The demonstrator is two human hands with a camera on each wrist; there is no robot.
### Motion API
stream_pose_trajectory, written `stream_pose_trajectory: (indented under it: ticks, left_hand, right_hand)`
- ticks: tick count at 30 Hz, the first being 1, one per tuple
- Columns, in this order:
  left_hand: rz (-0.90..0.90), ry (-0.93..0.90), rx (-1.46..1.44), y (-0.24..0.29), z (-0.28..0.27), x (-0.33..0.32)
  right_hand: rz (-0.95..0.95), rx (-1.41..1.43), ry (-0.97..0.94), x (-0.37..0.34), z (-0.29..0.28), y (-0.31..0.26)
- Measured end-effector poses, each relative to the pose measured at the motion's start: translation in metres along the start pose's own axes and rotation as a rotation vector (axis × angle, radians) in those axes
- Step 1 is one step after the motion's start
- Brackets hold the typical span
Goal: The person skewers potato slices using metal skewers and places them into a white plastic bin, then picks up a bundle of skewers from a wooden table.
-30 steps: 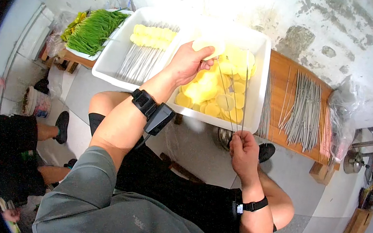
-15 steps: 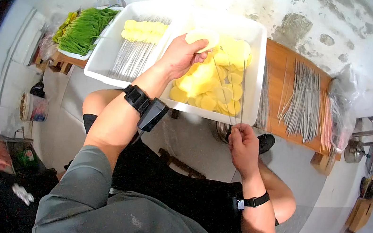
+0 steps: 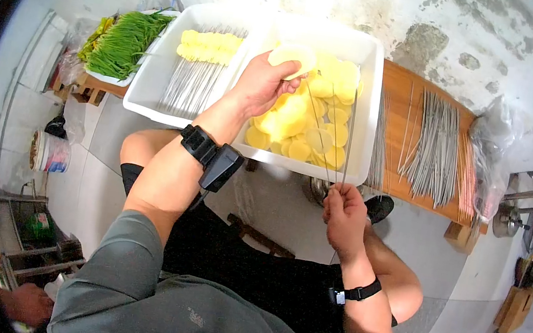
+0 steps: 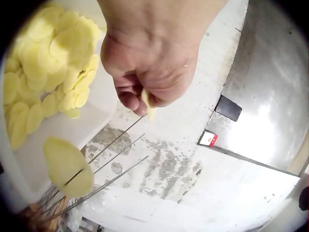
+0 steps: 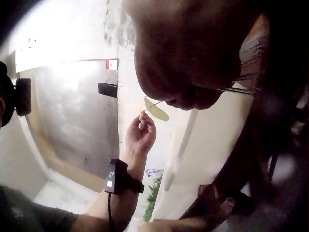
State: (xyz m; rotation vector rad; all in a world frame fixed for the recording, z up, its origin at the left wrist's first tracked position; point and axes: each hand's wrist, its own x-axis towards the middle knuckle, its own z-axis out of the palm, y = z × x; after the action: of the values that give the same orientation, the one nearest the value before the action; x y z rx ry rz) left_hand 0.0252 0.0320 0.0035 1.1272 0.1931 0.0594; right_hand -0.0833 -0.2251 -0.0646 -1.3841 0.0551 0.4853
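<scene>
My left hand (image 3: 261,85) pinches a pale yellow potato slice (image 3: 293,59) between thumb and fingers, above a white tub (image 3: 369,123) of loose potato slices (image 3: 285,118). Seen edge-on in the left wrist view, the slice is close to a skewer's tip. In front of the tub, my right hand (image 3: 346,222) grips several thin metal skewers (image 3: 351,137) by their lower ends, and they fan up toward the left hand. One skewer has a potato slice (image 4: 69,166) threaded on it, well below the tip. Dark shadow covers the right fingers in the right wrist view.
Left of the tub, another white tub (image 3: 142,96) holds skewers strung with slices. Green leafy stalks (image 3: 123,44) lie on a tray beyond it. Bare skewers (image 3: 434,149) lie on the wooden board (image 3: 396,89) at right. Another person's hand (image 3: 29,303) shows at lower left.
My two hands keep nearly the same pose and hold. At the left, the other person's legs have left the view, and a hand now shows lower down. The head view has shifted slightly.
</scene>
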Motion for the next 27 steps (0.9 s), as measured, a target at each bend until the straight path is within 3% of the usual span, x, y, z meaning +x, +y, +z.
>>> stream_pose_trajectory:
  ticks: [20, 24, 27]
  left_hand:
    - [-0.056, -0.036, 0.112, -0.014, -0.006, -0.004]
    - [-0.021, -0.098, 0.044, -0.023, 0.001, -0.006]
    - [0.062, -0.029, 0.102, -0.027, 0.007, -0.005]
  right_hand:
    - [-0.025, -0.022, 0.024, -0.003, 0.009, 0.006]
    - [-0.048, 0.012, 0.03, 0.0, 0.012, 0.004]
    - [-0.04, 0.021, 0.056, 0.002, 0.011, 0.009]
